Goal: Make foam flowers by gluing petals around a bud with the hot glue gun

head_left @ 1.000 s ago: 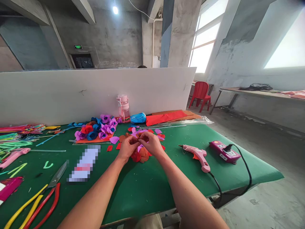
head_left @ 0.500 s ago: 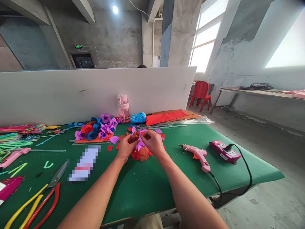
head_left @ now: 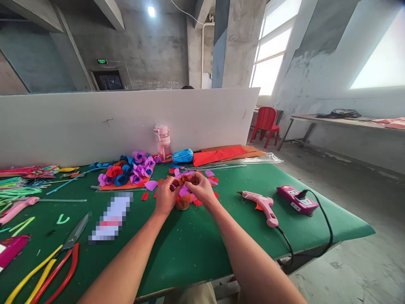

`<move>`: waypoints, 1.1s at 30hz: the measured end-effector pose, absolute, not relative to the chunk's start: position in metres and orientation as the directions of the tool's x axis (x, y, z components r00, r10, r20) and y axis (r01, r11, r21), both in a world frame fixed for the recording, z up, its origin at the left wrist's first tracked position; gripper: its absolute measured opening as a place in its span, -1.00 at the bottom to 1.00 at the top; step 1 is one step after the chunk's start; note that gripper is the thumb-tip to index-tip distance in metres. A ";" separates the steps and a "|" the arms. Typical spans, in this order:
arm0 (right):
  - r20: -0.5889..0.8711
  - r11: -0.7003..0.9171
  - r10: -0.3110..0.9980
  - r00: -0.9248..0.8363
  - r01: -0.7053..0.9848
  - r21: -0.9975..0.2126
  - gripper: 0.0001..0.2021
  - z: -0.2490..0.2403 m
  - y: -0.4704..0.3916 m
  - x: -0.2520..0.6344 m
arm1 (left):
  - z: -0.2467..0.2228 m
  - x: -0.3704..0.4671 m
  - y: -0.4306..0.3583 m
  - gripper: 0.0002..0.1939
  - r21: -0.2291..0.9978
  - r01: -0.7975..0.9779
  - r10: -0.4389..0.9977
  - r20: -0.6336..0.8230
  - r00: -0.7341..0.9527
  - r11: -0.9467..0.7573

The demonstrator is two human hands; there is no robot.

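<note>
Both hands are close together over a pile of cut petals in purple, red and brown-orange. My left hand (head_left: 167, 194) pinches the left side of a small brown-orange petal piece (head_left: 183, 179). On its right side, the fingers of my right hand (head_left: 200, 188) close on the same piece. Beneath the hands lie purple petals (head_left: 184, 191) and a brown-orange petal (head_left: 184, 202). Finished paper flowers (head_left: 128, 169) in purple, blue and red sit to the left on an orange sheet.
A pink glue gun (head_left: 261, 204) and a magenta power box (head_left: 297, 200) with a black cord lie right. Scissors (head_left: 76, 234), pliers-like red handles (head_left: 68, 270) and pipe cleaners (head_left: 19, 190) are left. Behind stand a pink bottle (head_left: 163, 141) and a white board (head_left: 202, 114).
A brown-orange piece now shows between the fingertips of both hands, where it was hardly visible before. The hands have stayed over the petals, and the view has shifted slightly.
</note>
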State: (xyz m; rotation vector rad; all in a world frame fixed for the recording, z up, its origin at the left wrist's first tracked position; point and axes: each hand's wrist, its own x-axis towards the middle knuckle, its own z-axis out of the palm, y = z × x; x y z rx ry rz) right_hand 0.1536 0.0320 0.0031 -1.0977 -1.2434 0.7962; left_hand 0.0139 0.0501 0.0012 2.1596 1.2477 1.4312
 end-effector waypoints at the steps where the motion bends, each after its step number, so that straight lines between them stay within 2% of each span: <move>1: 0.321 0.307 0.928 0.188 0.097 -0.947 -0.86 0.003 0.032 0.153 | 0.001 0.014 0.050 -0.87 0.608 0.513 0.760 0.632 0.148 -0.606; 8: 0.292 0.282 0.940 0.179 0.080 -0.956 -0.89 0.000 0.034 0.153 | 0.000 0.014 0.050 -0.84 0.537 0.539 0.711 0.680 0.180 -0.649; 15: 0.241 0.238 0.957 0.161 0.040 -0.970 -0.96 0.005 0.031 0.154 | 0.002 0.015 0.048 -0.82 0.552 0.538 0.726 0.665 0.178 -0.637; 21: 0.197 0.204 0.971 0.133 -0.040 -0.978 -0.92 0.011 0.028 0.155 | 0.003 0.017 0.045 -0.85 0.599 0.533 0.765 0.626 0.154 -0.598; 27: 0.191 0.194 0.968 0.165 0.003 -0.981 -0.95 0.011 0.028 0.154 | 0.004 0.017 0.045 -0.89 0.595 0.536 0.761 0.632 0.149 -0.599; 33: 0.204 0.210 0.967 0.153 -0.023 -0.977 -0.95 0.010 0.029 0.155 | 0.002 0.016 0.047 -0.88 0.574 0.549 0.754 0.635 0.171 -0.608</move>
